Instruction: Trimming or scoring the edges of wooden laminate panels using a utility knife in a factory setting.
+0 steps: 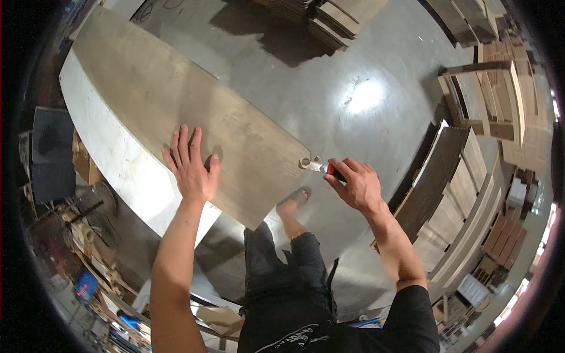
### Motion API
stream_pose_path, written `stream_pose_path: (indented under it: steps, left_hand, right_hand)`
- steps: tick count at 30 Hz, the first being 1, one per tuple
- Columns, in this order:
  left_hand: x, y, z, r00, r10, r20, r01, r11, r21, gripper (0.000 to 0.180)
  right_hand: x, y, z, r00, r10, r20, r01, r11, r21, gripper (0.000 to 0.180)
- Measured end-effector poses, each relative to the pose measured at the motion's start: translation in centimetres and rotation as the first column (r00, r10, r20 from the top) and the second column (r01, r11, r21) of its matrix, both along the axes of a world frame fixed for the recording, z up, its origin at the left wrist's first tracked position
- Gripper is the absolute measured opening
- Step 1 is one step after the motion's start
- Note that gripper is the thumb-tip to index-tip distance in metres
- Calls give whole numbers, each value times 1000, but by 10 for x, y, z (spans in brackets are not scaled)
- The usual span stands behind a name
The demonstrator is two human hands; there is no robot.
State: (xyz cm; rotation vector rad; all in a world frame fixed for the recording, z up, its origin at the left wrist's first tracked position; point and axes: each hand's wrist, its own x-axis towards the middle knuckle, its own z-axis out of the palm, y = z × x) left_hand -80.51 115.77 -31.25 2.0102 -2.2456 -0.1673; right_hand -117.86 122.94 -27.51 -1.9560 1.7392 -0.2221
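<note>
A long wooden board [235,129] with a brownish grain lies over a white panel [112,132] that shows along its left side. Flat on the board, near its left edge, rests my left hand [196,167] with the fingers spread. My right hand [356,182] is closed around a small hand tool [318,167] with a red and black handle and a silver metal head. The tool's head meets the board's near right corner, where a small round, light shape shows. What that shape is, I cannot make out. The handle is partly hidden by my fingers.
Stacked wooden panels [450,194] stand on the floor to the right, with a wooden frame [482,100] beyond them. More boards [341,23] are piled at the far side. A round wire-guarded fan [103,203] and clutter stand at left. My foot [294,200] is near the board's corner.
</note>
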Motion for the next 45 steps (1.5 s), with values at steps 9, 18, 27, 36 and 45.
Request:
stream_pose_path:
  steps: [9,18,27,36,45]
  left_hand:
    - [-5,-2,3,1000,25,-13,-24,997,67,73]
    - [-1,-1,-3,999,-9,-32,10,1000,10,71]
    - [-1,-4,-4,999,-40,-30,39,999,-32,71]
    - [-1,-2,-8,999,-32,-1,32,999,-7,68]
    - [1,-1,-6,999,-37,6,37,999,-13,67]
  right_hand:
    - [51,21,-7,912,-402,85,401,916,26,29]
    - [46,10,3,923,-380,-55,382,924,28,27]
    - [62,24,2,928,-371,33,370,928,37,26]
    - [70,26,3,914,-396,85,389,917,93,30]
    - [73,28,3,923,-378,75,367,921,128,28]
